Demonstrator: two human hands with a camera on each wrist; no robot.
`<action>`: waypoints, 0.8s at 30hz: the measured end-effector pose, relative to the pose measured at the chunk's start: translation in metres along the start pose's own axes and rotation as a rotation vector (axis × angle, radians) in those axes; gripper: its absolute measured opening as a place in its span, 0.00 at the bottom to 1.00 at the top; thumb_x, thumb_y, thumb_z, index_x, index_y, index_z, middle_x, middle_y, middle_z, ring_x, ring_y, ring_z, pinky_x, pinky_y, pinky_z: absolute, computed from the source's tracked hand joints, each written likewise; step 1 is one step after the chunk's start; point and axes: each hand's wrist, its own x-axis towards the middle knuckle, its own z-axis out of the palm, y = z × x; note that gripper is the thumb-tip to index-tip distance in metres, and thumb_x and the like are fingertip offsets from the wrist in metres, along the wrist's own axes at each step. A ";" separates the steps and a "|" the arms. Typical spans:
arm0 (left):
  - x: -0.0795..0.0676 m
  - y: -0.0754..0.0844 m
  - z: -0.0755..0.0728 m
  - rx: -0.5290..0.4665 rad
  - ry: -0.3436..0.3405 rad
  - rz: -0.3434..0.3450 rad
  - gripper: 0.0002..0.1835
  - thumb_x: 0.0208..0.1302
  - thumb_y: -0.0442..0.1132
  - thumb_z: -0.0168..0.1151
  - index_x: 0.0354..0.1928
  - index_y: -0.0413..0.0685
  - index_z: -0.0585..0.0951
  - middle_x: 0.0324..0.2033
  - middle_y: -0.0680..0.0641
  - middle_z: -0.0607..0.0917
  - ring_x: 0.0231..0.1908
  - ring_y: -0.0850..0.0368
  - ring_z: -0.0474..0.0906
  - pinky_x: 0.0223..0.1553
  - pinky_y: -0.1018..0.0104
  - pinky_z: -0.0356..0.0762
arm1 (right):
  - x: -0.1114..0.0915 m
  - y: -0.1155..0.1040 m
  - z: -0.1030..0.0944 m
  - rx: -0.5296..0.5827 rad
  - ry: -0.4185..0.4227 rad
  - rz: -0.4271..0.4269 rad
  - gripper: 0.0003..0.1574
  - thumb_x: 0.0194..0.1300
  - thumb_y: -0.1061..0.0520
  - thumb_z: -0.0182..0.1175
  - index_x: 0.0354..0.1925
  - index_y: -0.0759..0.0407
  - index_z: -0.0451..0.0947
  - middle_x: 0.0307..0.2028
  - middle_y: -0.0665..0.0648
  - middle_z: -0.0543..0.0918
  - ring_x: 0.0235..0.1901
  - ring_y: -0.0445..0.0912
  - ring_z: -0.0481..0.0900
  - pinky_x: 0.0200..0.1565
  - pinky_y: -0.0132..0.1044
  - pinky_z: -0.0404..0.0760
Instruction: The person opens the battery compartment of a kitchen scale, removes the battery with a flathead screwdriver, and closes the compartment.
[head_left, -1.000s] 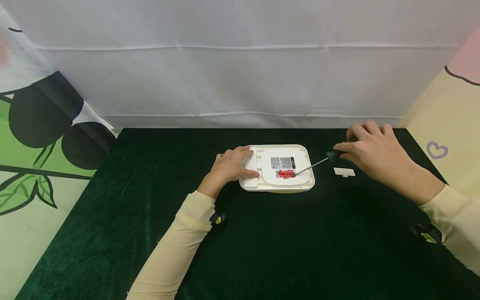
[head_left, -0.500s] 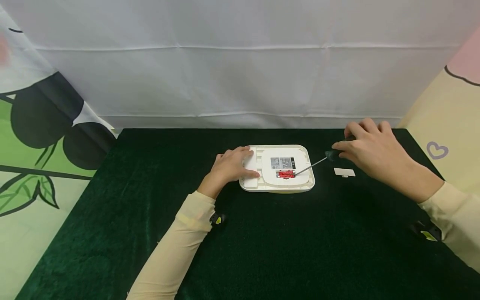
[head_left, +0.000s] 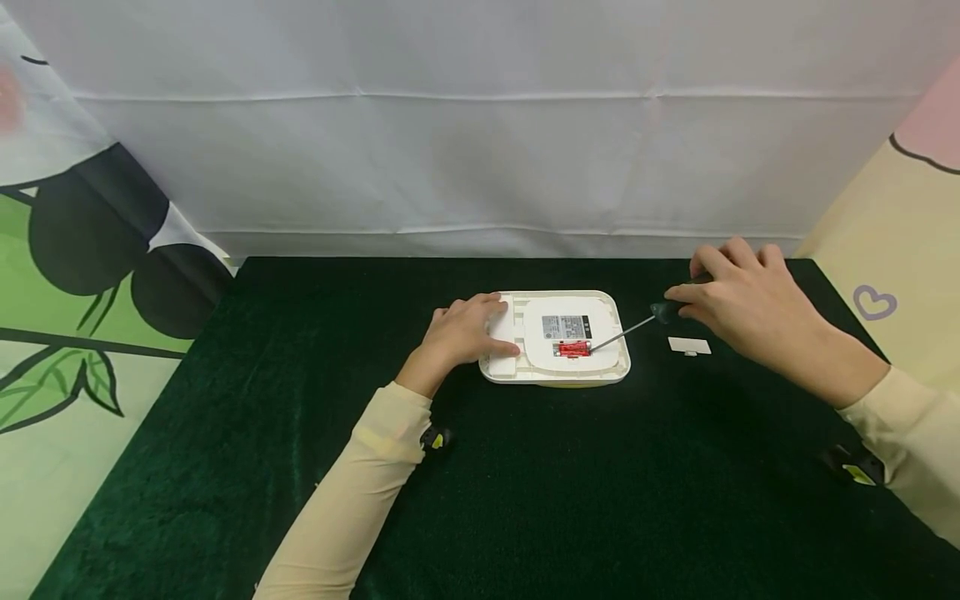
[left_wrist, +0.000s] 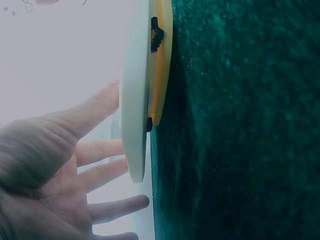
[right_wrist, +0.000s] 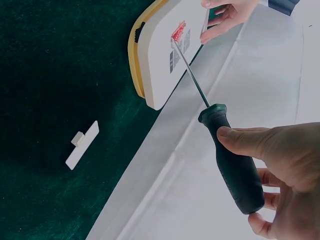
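Barely anything's moved since a second ago: just the right hand (head_left: 750, 308) and screwdriver (right_wrist: 216, 119) have nudged a hair to the left, while the white gadget (head_left: 534, 333) and left hand (head_left: 461, 332) look unchanged. So I'd judge the work is at the same point, with the tip at the right end of the red battery (head_left: 573, 349) (can't tell if that's one or two, or whether the tip touches). Right hand's wrapped around the screwdriver handle; left hand has its fingers stretched out, holding nothing, resting on the gadget's left end. Gadget lies flat on the desk (head_left: 450, 508), label (head_left: 566, 327) side up, long axis running left to right, battery lined up the same way. Screwdriver slants, tip down-left and toward the person, handle up-right. Small white cover (head_left: 689, 346) sits apart, right of the gadget.
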 end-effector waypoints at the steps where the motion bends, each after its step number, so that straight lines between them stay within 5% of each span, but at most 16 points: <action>1: 0.000 0.000 0.000 0.000 -0.001 -0.001 0.43 0.56 0.63 0.68 0.72 0.60 0.66 0.75 0.54 0.59 0.68 0.46 0.61 0.63 0.46 0.59 | 0.000 0.000 -0.001 0.001 0.002 -0.001 0.16 0.51 0.55 0.75 0.41 0.48 0.88 0.38 0.61 0.75 0.41 0.60 0.69 0.34 0.54 0.66; 24: -0.004 0.001 -0.003 0.008 0.000 0.016 0.43 0.57 0.63 0.67 0.72 0.59 0.65 0.75 0.53 0.59 0.68 0.44 0.61 0.62 0.46 0.59 | 0.000 -0.001 -0.004 0.010 -0.003 -0.001 0.16 0.51 0.55 0.75 0.41 0.47 0.88 0.38 0.60 0.75 0.42 0.60 0.69 0.35 0.53 0.65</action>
